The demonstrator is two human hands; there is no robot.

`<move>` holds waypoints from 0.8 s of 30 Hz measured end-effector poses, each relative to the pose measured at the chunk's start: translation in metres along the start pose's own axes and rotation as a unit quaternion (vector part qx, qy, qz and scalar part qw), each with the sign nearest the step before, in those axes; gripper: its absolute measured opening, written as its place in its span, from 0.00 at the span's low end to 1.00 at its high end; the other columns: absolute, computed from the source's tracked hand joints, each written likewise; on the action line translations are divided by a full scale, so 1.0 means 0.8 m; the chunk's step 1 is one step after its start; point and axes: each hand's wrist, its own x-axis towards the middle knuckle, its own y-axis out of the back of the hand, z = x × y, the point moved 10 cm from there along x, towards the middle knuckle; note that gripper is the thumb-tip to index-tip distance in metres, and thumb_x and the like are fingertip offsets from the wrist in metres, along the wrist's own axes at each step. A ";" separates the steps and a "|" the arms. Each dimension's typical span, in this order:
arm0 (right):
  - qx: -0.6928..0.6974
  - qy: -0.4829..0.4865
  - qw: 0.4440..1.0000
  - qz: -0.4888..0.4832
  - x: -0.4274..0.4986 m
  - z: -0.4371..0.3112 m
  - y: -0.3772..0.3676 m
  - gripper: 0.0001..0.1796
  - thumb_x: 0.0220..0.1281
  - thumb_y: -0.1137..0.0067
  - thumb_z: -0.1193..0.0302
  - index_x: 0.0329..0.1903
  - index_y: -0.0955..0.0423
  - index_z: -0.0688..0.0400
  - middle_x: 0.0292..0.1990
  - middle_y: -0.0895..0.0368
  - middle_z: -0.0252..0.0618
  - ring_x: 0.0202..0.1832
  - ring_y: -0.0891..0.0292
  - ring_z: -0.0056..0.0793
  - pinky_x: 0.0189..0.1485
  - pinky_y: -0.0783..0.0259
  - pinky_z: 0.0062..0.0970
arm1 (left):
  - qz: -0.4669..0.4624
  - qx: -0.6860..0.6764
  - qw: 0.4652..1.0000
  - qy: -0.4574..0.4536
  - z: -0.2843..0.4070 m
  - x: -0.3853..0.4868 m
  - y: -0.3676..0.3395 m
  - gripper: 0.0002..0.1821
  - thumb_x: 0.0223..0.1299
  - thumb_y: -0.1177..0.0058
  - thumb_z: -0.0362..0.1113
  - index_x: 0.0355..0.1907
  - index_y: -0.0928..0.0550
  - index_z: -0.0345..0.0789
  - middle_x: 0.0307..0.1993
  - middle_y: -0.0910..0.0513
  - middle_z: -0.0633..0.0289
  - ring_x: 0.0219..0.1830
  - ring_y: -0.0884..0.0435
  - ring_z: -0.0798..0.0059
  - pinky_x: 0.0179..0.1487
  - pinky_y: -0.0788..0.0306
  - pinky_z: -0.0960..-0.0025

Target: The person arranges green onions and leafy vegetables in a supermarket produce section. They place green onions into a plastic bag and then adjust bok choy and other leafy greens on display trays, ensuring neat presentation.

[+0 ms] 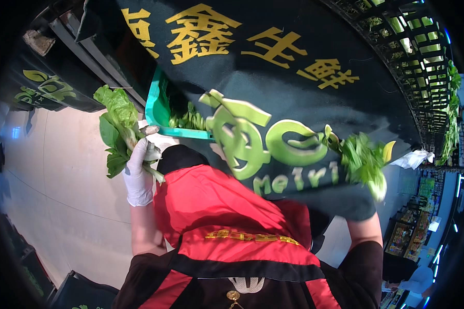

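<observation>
My left hand (pixel 138 170), in a white glove, grips a bunch of leafy greens (pixel 118 116) by the stem ends, with the leaves pointing up and left. Dark green cloth (pixel 247 85), bearing large yellow and green lettering, hangs in front of me. My right forearm (pixel 367 231) runs up behind its lower edge, and the cloth hides my right hand. Another bunch of greens (pixel 363 158), blurred, shows at the cloth's right edge above that forearm; what holds it is hidden. Beneath the cloth, close to my left hand, sits a turquoise plastic crate (pixel 152 102) with small bok choy (pixel 189 119) inside.
Black plastic baskets (pixel 429 73) of greens line the upper right. A white plastic bag (pixel 413 158) lies below them. Stocked shelves (pixel 406 228) and a person (pixel 417 278) are farther right. Pale floor (pixel 69 166) stretches left. A red apron (pixel 220 197) covers my front.
</observation>
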 end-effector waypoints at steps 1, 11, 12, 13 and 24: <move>0.000 0.031 0.999 0.023 0.016 -0.011 0.031 0.29 0.62 0.39 0.64 0.64 0.28 0.63 0.66 0.29 0.52 0.69 0.33 0.40 0.68 0.34 0.33 | 0.017 -0.013 1.000 -0.014 0.012 -0.008 -0.003 0.18 0.69 0.48 0.34 0.59 0.23 0.33 0.48 0.16 0.63 0.34 0.24 0.86 0.40 0.27 0.79; 0.071 0.240 0.953 0.173 0.051 -0.110 0.226 0.26 0.66 0.42 0.66 0.64 0.28 0.62 0.65 0.27 0.50 0.66 0.31 0.37 0.67 0.33 0.31 | 0.040 0.139 0.989 0.029 -0.012 -0.005 0.050 0.16 0.67 0.43 0.41 0.49 0.17 0.31 0.38 0.17 0.66 0.34 0.20 0.82 0.41 0.26 0.77; 0.085 0.260 0.947 0.169 0.057 -0.117 0.227 0.26 0.66 0.42 0.67 0.64 0.28 0.62 0.65 0.27 0.50 0.66 0.31 0.37 0.67 0.33 0.31 | 0.073 0.160 0.984 0.040 -0.011 -0.016 0.056 0.15 0.67 0.44 0.39 0.49 0.17 0.31 0.38 0.18 0.66 0.33 0.21 0.83 0.40 0.27 0.77; 0.100 0.273 0.943 0.161 0.062 -0.117 0.224 0.25 0.67 0.42 0.67 0.64 0.28 0.62 0.64 0.27 0.50 0.66 0.31 0.36 0.67 0.33 0.31 | 0.105 0.182 0.976 0.050 -0.010 -0.024 0.059 0.15 0.67 0.45 0.38 0.49 0.17 0.30 0.37 0.18 0.66 0.33 0.22 0.83 0.39 0.27 0.78; 0.258 0.245 0.927 0.116 0.076 -0.055 0.110 0.22 0.71 0.46 0.70 0.65 0.29 0.61 0.63 0.25 0.49 0.63 0.28 0.33 0.66 0.32 0.29 | -0.318 0.343 0.874 0.131 -0.115 0.012 -0.266 0.18 0.61 0.42 0.30 0.54 0.21 0.30 0.35 0.19 0.64 0.29 0.24 0.84 0.30 0.28 0.77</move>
